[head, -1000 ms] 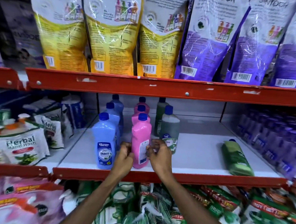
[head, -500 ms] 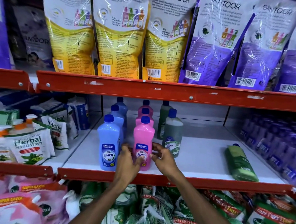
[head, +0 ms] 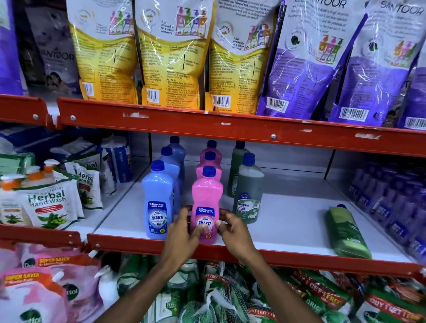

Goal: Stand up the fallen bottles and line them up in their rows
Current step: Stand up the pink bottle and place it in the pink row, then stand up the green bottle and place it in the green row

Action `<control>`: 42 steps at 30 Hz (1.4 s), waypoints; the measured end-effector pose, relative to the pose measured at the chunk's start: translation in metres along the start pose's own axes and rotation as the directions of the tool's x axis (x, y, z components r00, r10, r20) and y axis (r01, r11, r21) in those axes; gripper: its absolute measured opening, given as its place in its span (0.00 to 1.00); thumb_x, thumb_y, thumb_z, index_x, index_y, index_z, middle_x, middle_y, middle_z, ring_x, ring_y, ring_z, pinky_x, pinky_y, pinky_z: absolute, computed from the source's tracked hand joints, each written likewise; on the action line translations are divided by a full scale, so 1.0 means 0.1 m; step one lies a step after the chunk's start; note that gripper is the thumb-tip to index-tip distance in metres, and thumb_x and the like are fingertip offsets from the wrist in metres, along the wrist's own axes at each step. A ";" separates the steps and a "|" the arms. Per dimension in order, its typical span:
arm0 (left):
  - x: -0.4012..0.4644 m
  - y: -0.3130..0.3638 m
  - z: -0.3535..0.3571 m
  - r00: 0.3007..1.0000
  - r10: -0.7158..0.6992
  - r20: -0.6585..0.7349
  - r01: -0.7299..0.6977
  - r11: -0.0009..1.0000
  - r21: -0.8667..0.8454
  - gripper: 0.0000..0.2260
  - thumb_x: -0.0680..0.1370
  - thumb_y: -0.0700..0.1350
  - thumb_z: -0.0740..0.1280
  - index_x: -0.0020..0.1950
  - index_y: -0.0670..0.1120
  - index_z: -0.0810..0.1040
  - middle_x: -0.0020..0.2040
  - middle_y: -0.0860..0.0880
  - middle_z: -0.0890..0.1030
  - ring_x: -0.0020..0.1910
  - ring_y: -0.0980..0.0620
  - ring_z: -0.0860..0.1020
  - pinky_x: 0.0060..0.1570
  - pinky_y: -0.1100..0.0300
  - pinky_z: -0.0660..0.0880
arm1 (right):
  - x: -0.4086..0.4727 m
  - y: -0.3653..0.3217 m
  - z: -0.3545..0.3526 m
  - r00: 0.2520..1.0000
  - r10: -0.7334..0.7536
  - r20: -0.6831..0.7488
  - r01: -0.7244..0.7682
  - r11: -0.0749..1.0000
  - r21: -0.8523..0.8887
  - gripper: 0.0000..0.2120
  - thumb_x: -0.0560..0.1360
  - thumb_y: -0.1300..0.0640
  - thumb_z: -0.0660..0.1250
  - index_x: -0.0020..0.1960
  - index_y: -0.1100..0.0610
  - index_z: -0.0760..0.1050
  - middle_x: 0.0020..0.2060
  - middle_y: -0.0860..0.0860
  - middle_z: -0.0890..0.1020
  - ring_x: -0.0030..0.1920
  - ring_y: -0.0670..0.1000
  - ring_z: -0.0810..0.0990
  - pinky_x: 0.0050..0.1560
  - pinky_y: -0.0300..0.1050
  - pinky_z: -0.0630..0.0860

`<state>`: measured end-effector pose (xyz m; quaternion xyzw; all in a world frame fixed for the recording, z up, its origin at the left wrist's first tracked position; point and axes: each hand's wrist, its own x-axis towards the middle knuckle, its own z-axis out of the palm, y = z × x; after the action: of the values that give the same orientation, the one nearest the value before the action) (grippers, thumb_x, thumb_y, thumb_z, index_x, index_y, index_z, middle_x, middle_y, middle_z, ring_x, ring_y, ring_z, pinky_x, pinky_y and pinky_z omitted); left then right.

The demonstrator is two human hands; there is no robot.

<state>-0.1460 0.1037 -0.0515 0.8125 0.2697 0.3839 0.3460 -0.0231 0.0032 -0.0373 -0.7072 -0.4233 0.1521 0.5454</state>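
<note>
Your left hand (head: 181,230) and right hand (head: 232,228) clasp the upright pink plastic bottle (head: 206,206) between them at the white shelf (head: 290,231) edge, apparently squaring it in its row, while a green plastic bottle (head: 347,234) lies fallen well to your right.

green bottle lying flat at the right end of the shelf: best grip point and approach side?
Judging by its pose, grip the green bottle across its wide body, near the middle, coming from the open shelf front. It lies on its side with its cap toward the back, so the base faces you. The shelf to its left is bare, leaving room to tip it upright.
</note>
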 end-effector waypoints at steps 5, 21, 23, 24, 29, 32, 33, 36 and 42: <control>-0.09 0.03 -0.02 1.000 0.011 -0.008 -0.011 1.000 -0.006 0.24 0.75 0.51 0.72 0.67 0.47 0.68 0.60 0.50 0.81 0.55 0.51 0.82 0.48 0.76 0.76 | -0.10 -0.05 -0.04 1.000 -0.018 -0.018 0.016 0.997 -0.076 0.17 0.80 0.60 0.63 0.69 0.57 0.72 0.62 0.54 0.82 0.62 0.53 0.81 0.54 0.34 0.77; -0.23 1.02 0.97 0.825 0.542 0.157 -0.512 0.602 0.613 0.34 0.79 0.61 0.56 0.81 0.46 0.52 0.83 0.46 0.48 0.82 0.42 0.46 0.78 0.36 0.43 | -0.64 0.39 -1.76 0.893 -0.305 -0.330 -0.181 0.428 -0.886 0.35 0.78 0.48 0.57 0.80 0.56 0.47 0.81 0.57 0.45 0.80 0.61 0.39 0.78 0.69 0.44; -0.21 1.13 1.24 0.837 0.503 0.215 -0.519 0.607 0.601 0.34 0.80 0.63 0.53 0.81 0.46 0.52 0.83 0.46 0.49 0.82 0.42 0.45 0.78 0.36 0.43 | -0.70 0.50 -1.98 0.896 -0.257 -0.362 -0.227 0.436 -0.871 0.33 0.79 0.47 0.55 0.80 0.56 0.48 0.81 0.58 0.47 0.80 0.61 0.41 0.78 0.68 0.44; -0.19 1.19 1.40 0.846 0.472 0.246 -0.517 0.616 0.594 0.34 0.80 0.64 0.51 0.81 0.46 0.52 0.83 0.46 0.49 0.82 0.42 0.44 0.77 0.35 0.42 | -0.72 0.57 -2.09 0.897 -0.232 -0.376 -0.246 0.446 -0.861 0.32 0.80 0.47 0.54 0.80 0.57 0.49 0.81 0.59 0.48 0.80 0.62 0.42 0.78 0.68 0.44; -0.06 1.50 2.13 0.859 0.243 0.451 -0.488 0.655 0.577 0.35 0.80 0.64 0.42 0.80 0.44 0.56 0.80 0.44 0.61 0.82 0.41 0.43 0.74 0.28 0.37 | -0.76 0.90 -2.59 0.899 0.018 -0.437 -0.370 0.565 -0.738 0.30 0.82 0.46 0.50 0.78 0.63 0.52 0.79 0.64 0.50 0.80 0.66 0.43 0.80 0.62 0.46; 0.03 1.67 2.57 0.851 0.123 0.511 -0.406 0.771 0.490 0.34 0.80 0.63 0.42 0.77 0.43 0.63 0.76 0.39 0.68 0.82 0.43 0.47 0.72 0.29 0.33 | -0.72 1.04 -2.84 0.873 0.177 -0.454 -0.446 0.666 -0.598 0.30 0.83 0.48 0.52 0.75 0.69 0.54 0.75 0.70 0.60 0.76 0.68 0.59 0.75 0.59 0.60; 0.06 1.73 2.69 0.854 0.089 0.513 -0.361 0.812 0.459 0.33 0.81 0.63 0.43 0.76 0.43 0.66 0.76 0.37 0.68 0.82 0.43 0.50 0.73 0.30 0.34 | -0.68 1.06 -2.90 0.863 0.213 -0.457 -0.459 0.707 -0.538 0.27 0.83 0.49 0.53 0.71 0.70 0.60 0.70 0.71 0.68 0.70 0.69 0.68 0.66 0.57 0.69; 0.15 1.89 3.00 0.849 -0.039 0.527 -0.177 0.919 0.352 0.28 0.81 0.62 0.50 0.67 0.44 0.76 0.72 0.37 0.73 0.76 0.40 0.66 0.77 0.34 0.45 | -0.57 1.09 -3.08 0.833 0.297 -0.468 -0.493 0.781 -0.382 0.17 0.82 0.51 0.57 0.54 0.66 0.71 0.50 0.66 0.82 0.51 0.65 0.81 0.41 0.47 0.69; 0.26 2.04 3.14 0.846 -0.265 0.462 0.279 0.959 0.038 0.13 0.70 0.54 0.73 0.44 0.44 0.85 0.44 0.46 0.87 0.45 0.47 0.84 0.45 0.58 0.79 | -0.43 1.09 -3.19 0.775 0.473 -0.418 -0.535 0.844 -0.036 0.11 0.75 0.59 0.64 0.53 0.63 0.78 0.49 0.60 0.84 0.48 0.59 0.81 0.39 0.45 0.72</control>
<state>0.1584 -0.1154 -0.0299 0.8285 0.2860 0.1305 0.4634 0.2147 -0.2397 -0.0309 -0.8502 -0.1097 0.1147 0.5020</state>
